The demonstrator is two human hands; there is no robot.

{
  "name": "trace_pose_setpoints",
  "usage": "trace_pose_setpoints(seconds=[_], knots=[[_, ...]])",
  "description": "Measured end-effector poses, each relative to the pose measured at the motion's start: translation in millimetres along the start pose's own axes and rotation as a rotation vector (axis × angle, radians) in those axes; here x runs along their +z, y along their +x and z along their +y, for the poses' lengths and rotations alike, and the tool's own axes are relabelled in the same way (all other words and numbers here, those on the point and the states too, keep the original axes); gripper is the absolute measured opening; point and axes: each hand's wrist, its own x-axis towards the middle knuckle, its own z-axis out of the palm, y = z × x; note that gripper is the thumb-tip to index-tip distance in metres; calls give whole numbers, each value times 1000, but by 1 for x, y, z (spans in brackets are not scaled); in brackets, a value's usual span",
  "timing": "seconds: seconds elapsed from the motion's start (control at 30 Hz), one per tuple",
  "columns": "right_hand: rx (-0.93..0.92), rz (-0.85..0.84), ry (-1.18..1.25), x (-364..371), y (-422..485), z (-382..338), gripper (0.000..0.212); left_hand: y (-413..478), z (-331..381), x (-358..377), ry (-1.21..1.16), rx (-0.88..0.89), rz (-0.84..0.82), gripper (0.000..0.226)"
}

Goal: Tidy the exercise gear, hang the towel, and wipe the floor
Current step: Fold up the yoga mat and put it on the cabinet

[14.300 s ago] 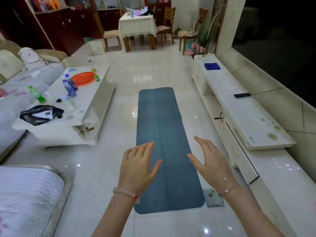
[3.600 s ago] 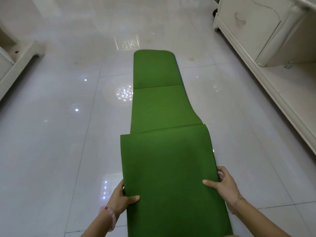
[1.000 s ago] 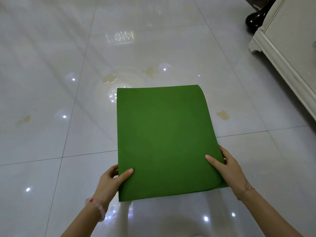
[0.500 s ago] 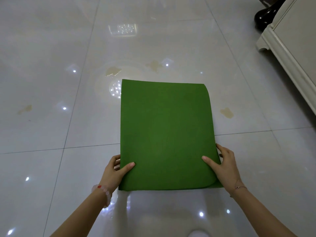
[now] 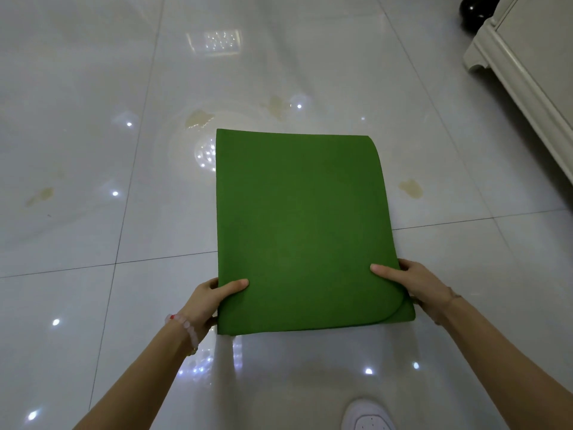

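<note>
The mat (image 5: 304,231) that lay stretched out teal-side up on the floor (image 5: 93,150) is now a compact green square, folded over itself and lifted clear of the tiles. The left hand (image 5: 207,302) and right hand (image 5: 415,283), earlier spread open above it, now each have a grip on a near corner, thumbs on top. In the last second the square has tipped flatter and slid closer, and a white shoe (image 5: 367,415) has come into view at the bottom edge.
</note>
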Motion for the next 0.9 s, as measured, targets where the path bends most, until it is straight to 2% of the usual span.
trace_pose_setpoints(seconds=[0.07,0.13,0.27,0.37,0.57,0.73,0.9], knots=[[9,4,1,0,0,-1,59,-1,0,0,-19,14,-19,82],[-18,59,-5,3,-2,0,57,0,-4,1,-67,26,-36,83],[-96,159,-24,11,-10,2,58,-4,-11,11,-175,57,-35,59],[-168,203,-31,12,-17,-5,57,-8,-9,21,-176,115,82,40],[-251,226,-56,13,-40,-22,54,-34,16,20,-70,234,167,38],[-273,239,-56,7,-100,-75,45,-103,70,22,-36,232,194,29],[-315,251,-72,-19,-192,-163,38,-206,142,34,-22,191,218,12]])
